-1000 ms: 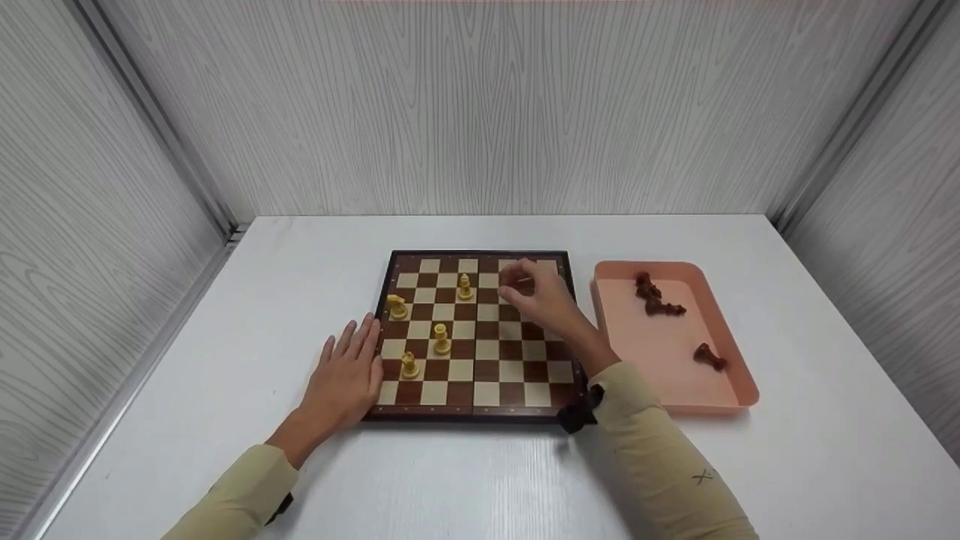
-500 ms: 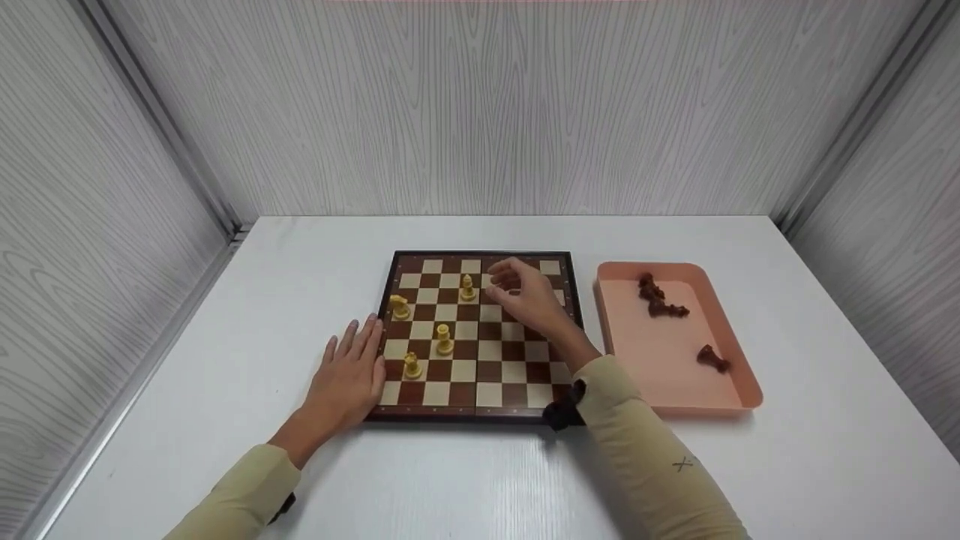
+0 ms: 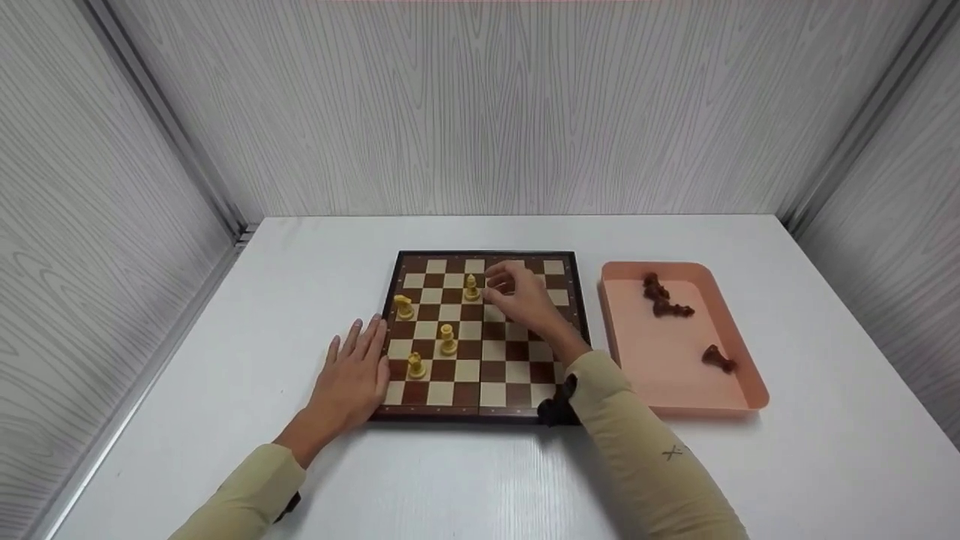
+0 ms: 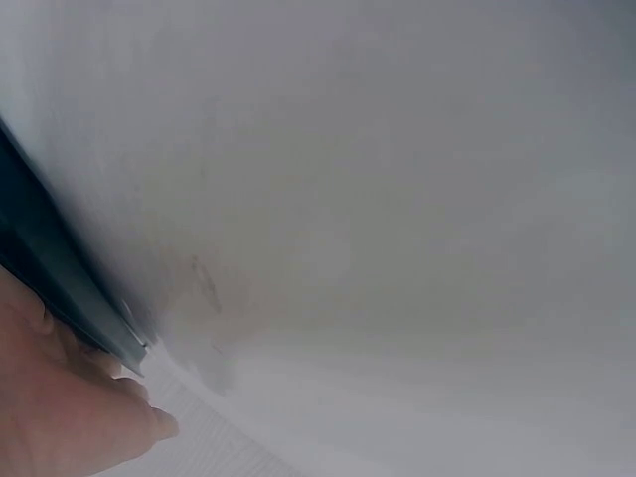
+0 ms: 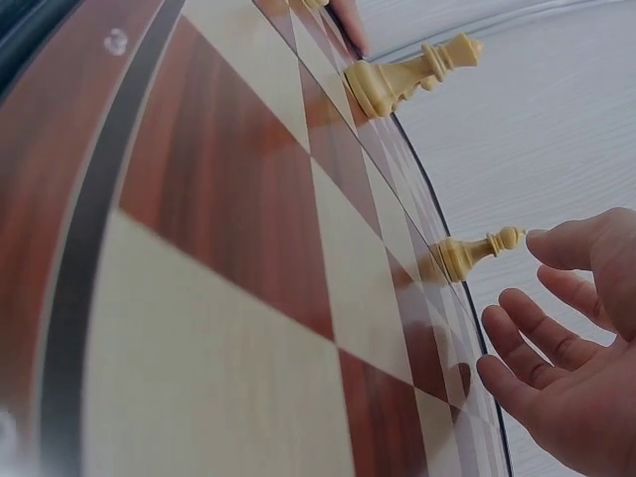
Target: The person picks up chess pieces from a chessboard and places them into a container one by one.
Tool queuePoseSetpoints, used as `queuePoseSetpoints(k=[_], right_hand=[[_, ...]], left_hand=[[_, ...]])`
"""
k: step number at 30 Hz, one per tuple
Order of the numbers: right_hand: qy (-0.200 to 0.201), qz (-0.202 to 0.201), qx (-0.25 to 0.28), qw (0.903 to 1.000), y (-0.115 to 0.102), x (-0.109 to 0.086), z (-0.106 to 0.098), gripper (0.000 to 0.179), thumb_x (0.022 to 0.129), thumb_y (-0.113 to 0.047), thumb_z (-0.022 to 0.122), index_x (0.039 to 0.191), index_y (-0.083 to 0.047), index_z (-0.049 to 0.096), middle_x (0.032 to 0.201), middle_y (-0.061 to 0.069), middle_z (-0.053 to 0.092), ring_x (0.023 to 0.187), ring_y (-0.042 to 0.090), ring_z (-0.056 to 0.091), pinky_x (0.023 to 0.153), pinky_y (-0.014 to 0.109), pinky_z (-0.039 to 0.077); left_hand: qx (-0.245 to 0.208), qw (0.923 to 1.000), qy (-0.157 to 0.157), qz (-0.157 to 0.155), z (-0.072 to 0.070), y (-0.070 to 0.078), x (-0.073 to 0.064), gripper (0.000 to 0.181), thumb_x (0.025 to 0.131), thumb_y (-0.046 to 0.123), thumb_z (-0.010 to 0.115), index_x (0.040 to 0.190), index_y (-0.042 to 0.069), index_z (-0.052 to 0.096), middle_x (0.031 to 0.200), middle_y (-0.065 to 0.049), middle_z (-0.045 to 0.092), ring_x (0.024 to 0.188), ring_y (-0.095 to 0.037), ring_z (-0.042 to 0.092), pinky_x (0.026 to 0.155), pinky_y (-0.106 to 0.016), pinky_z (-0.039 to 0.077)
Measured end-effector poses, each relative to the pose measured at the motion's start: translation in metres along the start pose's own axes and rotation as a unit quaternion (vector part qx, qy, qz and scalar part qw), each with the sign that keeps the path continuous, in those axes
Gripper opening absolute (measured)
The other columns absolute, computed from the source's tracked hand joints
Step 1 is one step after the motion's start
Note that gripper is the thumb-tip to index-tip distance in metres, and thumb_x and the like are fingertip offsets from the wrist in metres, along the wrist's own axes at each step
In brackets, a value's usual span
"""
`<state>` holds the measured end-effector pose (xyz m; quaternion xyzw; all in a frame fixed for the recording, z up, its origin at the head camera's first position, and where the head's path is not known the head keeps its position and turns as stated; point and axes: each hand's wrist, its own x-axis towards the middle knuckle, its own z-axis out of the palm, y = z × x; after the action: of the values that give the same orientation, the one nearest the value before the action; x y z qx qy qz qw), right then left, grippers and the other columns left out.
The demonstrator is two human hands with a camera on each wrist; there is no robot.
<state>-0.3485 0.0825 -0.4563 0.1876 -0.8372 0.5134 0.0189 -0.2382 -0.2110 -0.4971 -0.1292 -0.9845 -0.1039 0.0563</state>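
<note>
A brown and cream chessboard [image 3: 517, 373] lies on the white table. Along its left edge rests my left hand [image 3: 349, 386], fingers straight. Over the far right half is my right hand [image 3: 521, 298], fingers loosely bent and spread, nothing seen between them. Just left of its fingertips stands a yellow bishop [image 3: 471, 288]; in the right wrist view the thumb tip is close by the bishop's [image 5: 477, 253] head. A yellow knight [image 3: 403, 307], a tall crowned piece [image 3: 448, 340] and a shorter yellow piece [image 3: 416, 366] of unclear kind stand on the left half.
To the board's right sits a pink tray [image 3: 652, 382]. Several dark brown chess pieces lie in it, including one piece [image 3: 718, 359] near its right wall. Pale wood-grain panels [image 3: 517, 112] enclose the table at the back and sides.
My right hand has moved left across the board, its fingertips coming close to the bishop. The left hand stays at the board's edge. The whole view has shifted slightly.
</note>
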Motion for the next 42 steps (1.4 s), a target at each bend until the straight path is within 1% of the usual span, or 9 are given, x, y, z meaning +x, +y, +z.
queuePoseSetpoints(k=[2,7,10,15,20,27,36,42], right_hand=[[-0.005,0.002,0.003,1.0,-0.001,0.002,0.002,0.031,0.099,-0.014,0.069,0.128,-0.003,0.064,0.122,0.017,0.068,0.113,0.031,0.066,0.095,0.044,0.054],[-0.01,-0.015,0.005,0.9998,-0.002,0.007,0.008,0.027,0.1,-0.012,0.067,0.125,-0.002,0.064,0.122,0.015,0.067,0.114,0.028,0.064,0.096,0.04,0.054],[-0.01,-0.018,0.005,0.9998,-0.002,0.009,0.011,0.027,0.1,-0.01,0.067,0.124,-0.001,0.064,0.121,0.014,0.067,0.114,0.027,0.064,0.097,0.039,0.053],[-0.007,-0.022,0.012,0.9997,-0.001,0.012,0.015,0.027,0.099,-0.007,0.067,0.124,0.002,0.063,0.12,0.015,0.067,0.114,0.028,0.064,0.098,0.04,0.053],[0.006,-0.029,0.008,0.9995,0.0,0.015,0.019,0.027,0.097,-0.004,0.069,0.122,0.004,0.063,0.117,0.018,0.068,0.111,0.03,0.065,0.098,0.042,0.053],[0.018,-0.018,0.003,0.9997,0.002,0.018,0.025,0.026,0.096,-0.002,0.069,0.12,0.006,0.063,0.116,0.02,0.068,0.108,0.032,0.067,0.095,0.044,0.054],[0.027,-0.011,-0.02,0.9994,0.0,0.018,0.027,0.021,0.099,-0.008,0.068,0.117,0.003,0.066,0.114,0.016,0.068,0.109,0.03,0.067,0.094,0.042,0.054],[0.033,-0.003,-0.031,0.999,0.001,0.02,0.028,0.018,0.099,-0.009,0.068,0.114,0.001,0.068,0.111,0.013,0.07,0.105,0.027,0.067,0.092,0.041,0.054]], left_hand=[[0.002,1.0,-0.001,-0.001,0.0,0.0,-0.001,0.06,0.11,0.027,0.032,0.162,-0.001,0.02,0.169,-0.016,0.02,0.156,-0.039,0.014,0.122,-0.061,0.013],[0.009,1.0,-0.003,-0.002,-0.001,0.0,0.0,0.06,0.11,0.027,0.033,0.162,-0.001,0.02,0.169,-0.015,0.019,0.156,-0.038,0.014,0.123,-0.06,0.013],[0.009,0.9999,-0.005,-0.002,-0.002,0.001,-0.001,0.061,0.11,0.027,0.033,0.162,-0.001,0.02,0.169,-0.016,0.019,0.156,-0.039,0.014,0.123,-0.059,0.013],[0.007,1.0,-0.005,-0.003,-0.002,0.001,-0.001,0.061,0.11,0.027,0.033,0.162,-0.001,0.02,0.169,-0.015,0.019,0.156,-0.039,0.014,0.123,-0.059,0.013],[0.008,1.0,0.001,-0.002,-0.001,0.001,-0.001,0.06,0.11,0.027,0.033,0.162,-0.001,0.021,0.169,-0.016,0.02,0.155,-0.039,0.015,0.123,-0.059,0.013],[0.009,1.0,0.002,-0.002,0.0,0.0,-0.001,0.06,0.11,0.027,0.034,0.162,-0.002,0.021,0.169,-0.016,0.021,0.155,-0.039,0.016,0.123,-0.059,0.014],[0.011,0.9998,-0.012,-0.006,0.0,0.0,0.0,0.061,0.111,0.028,0.031,0.162,-0.002,0.019,0.169,-0.016,0.019,0.156,-0.038,0.013,0.123,-0.059,0.012],[0.012,0.9999,-0.004,-0.004,0.001,-0.001,0.0,0.06,0.111,0.027,0.032,0.162,-0.002,0.02,0.169,-0.016,0.02,0.155,-0.039,0.016,0.123,-0.06,0.014]])
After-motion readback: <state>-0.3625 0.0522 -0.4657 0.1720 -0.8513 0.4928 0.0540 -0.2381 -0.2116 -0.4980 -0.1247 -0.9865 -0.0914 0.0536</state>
